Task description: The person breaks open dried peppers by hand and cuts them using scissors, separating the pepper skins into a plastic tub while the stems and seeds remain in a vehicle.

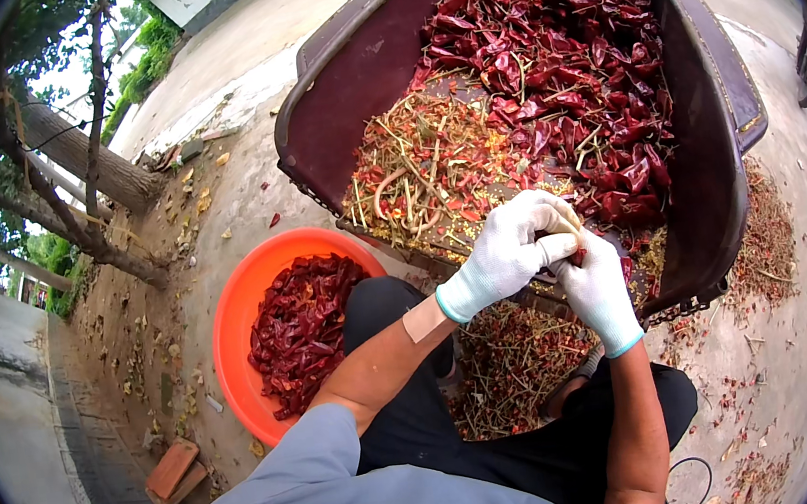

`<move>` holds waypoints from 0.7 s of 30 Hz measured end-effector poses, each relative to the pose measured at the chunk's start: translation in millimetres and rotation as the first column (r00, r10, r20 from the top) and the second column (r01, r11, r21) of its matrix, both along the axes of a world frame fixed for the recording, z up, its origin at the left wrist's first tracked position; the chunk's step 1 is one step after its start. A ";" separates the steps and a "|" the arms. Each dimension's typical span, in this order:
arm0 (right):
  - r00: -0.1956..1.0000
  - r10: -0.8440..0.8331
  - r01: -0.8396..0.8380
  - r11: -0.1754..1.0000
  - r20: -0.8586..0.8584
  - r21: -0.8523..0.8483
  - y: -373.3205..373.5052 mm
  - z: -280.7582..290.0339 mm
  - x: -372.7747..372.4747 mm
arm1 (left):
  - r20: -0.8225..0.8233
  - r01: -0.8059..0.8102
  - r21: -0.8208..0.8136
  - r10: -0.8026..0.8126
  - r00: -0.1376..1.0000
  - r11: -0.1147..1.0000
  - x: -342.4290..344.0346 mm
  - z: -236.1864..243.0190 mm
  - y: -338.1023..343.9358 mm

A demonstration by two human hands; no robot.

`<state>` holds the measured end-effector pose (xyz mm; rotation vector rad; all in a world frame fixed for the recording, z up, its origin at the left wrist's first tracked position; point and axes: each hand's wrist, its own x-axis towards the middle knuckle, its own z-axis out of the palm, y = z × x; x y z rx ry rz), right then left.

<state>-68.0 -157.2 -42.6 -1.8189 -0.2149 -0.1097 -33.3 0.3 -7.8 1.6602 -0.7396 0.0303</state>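
many wrinkled crimson chilies (581,59), red bit (577,257) (mostly hidden) pinched between left hand (509,251) and right hand (600,290)

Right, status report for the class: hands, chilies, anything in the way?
Left hand and right hand together, small reddish piece between them, mostly hidden. Red chilies heaped in maroon cart bed; more in orange basin. Nothing visibly blocking hands; loose stalks nearby.

I see open air above the maroon cart bed (343,108), reachable over its front-left edge; the left hand (512,251) and right hand (592,279) block its front middle. Raised walls (714,153) hem its sides, red peppers (544,43) its far right.
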 end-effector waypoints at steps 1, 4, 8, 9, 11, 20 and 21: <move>1.000 -0.006 0.006 1.000 -0.005 0.003 1.0 4.7 -0.4 | -0.214 0.016 -0.089 -0.035 0.976 0.996 -2.6 -1.3 -0.4; 0.971 -0.079 0.099 0.992 0.228 -0.080 4.3 8.1 -0.7 | -0.432 -0.077 -0.288 -0.058 0.900 0.954 3.5 4.7 7.6; 0.993 -0.116 0.117 0.973 -0.017 0.197 4.0 19.0 -2.3 | -0.302 -0.158 -0.249 0.079 0.950 0.955 8.3 24.1 20.8; 0.994 -0.110 0.107 0.977 0.009 0.185 3.3 20.8 -1.4 | -0.302 -0.131 -0.229 0.058 0.952 0.965 7.5 26.4 22.4; 0.993 -0.100 0.089 0.983 0.057 0.162 1.8 22.3 0.4 | -0.308 -0.074 -0.171 0.018 0.951 0.982 0.8 29.9 19.6; 0.987 -0.083 0.064 0.989 0.141 0.137 5.7 21.3 1.6 | 0.085 -0.103 0.137 0.092 0.992 0.985 -4.2 22.9 21.1; 0.979 -0.118 0.098 0.987 0.167 0.126 6.7 20.5 0.8 | 0.139 -0.129 0.202 0.102 0.985 0.971 -6.5 25.7 19.8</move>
